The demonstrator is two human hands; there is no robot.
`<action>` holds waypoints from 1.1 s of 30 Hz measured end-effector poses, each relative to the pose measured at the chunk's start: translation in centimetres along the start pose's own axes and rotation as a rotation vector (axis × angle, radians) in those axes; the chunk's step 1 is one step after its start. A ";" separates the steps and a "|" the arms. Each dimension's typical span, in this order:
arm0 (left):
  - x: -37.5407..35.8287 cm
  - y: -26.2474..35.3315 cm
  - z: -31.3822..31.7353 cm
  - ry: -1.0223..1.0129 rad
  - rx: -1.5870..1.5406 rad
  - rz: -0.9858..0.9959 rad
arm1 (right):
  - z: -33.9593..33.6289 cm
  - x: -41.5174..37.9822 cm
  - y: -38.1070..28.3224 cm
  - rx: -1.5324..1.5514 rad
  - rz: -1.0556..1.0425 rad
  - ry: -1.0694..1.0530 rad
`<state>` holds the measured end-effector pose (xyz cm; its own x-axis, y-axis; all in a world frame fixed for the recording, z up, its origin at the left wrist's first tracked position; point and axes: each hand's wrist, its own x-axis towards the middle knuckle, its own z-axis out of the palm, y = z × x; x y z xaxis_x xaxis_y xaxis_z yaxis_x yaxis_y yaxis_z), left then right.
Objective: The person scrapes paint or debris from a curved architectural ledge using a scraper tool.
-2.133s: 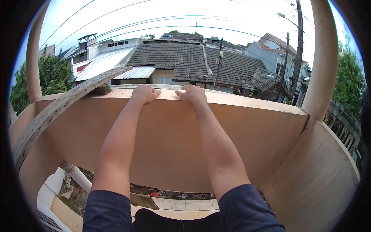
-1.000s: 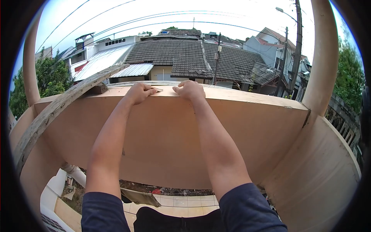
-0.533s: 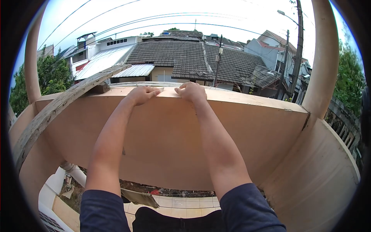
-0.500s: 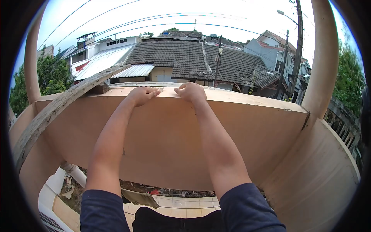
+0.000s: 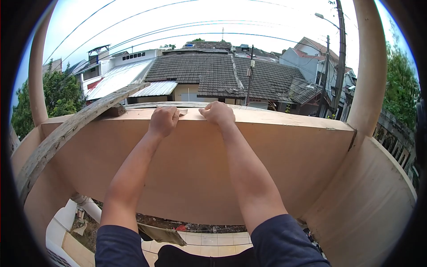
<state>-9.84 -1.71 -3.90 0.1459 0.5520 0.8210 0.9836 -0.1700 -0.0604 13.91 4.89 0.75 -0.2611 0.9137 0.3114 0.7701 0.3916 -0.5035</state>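
Both my arms reach forward to the top of a peach-coloured parapet wall (image 5: 213, 164). My left hand (image 5: 164, 120) is closed in a fist on the ledge, with a small flat tan piece (image 5: 183, 112) sticking out at its thumb side; its material is too small to tell. Just to the right, separated by a short gap, my right hand (image 5: 218, 113) rests on the same ledge. Its fingers are curled and pressed together, and whatever they may hold is hidden.
A weathered wooden plank (image 5: 80, 118) slants across the wall at left, propped on a dark block (image 5: 114, 110). Round columns (image 5: 370, 66) stand at both ends. Below the wall are a tiled floor (image 5: 213, 240) and hanging cloth (image 5: 162, 233). Tiled roofs (image 5: 191, 66) lie beyond.
My left hand has turned from flatter, forward-pointing fingers into a more upright fist, drawing slightly left. My right hand stays nearly in place. The view has tilted up a little.
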 end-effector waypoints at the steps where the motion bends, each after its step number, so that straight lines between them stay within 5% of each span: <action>1: 0.0 0.0 -0.2 -0.096 -0.126 -0.131 | 0.1 0.0 0.0 -0.002 0.002 -0.003; 3: 0.7 -0.4 -1.0 -0.348 -0.189 -0.295 | 0.1 -0.2 0.0 -0.006 0.004 0.002; 8: 2.3 -1.6 -1.2 -0.356 -0.171 -0.266 | 0.5 0.4 0.4 -0.031 -0.001 0.029; 10: 3.5 -0.6 -1.8 -0.560 -0.113 -0.311 | 0.6 0.4 0.4 -0.032 -0.015 0.032; 15: 2.6 0.0 -0.7 -0.356 -0.087 -0.294 | 0.4 0.1 0.4 -0.043 -0.022 0.054; 21: 0.4 -1.6 -0.1 -0.344 -0.663 -0.194 | 0.1 0.3 0.1 -0.022 -0.003 -0.020; 26: 1.4 -2.6 -2.0 -0.440 -0.499 -0.356 | -0.6 -1.4 -0.3 -0.048 -0.025 0.024; 28: 1.6 -3.0 -1.5 -0.299 -0.286 -0.406 | -0.7 -1.4 -0.4 -0.050 -0.039 0.010; 33: 1.5 1.5 -2.4 -0.356 -0.397 -0.262 | -0.5 -1.4 -0.5 -0.029 -0.041 0.051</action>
<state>-8.45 -3.06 -1.42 -0.0026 0.8452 0.5345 0.8867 -0.2452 0.3920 14.21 3.35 0.94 -0.2636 0.8899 0.3722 0.7761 0.4249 -0.4661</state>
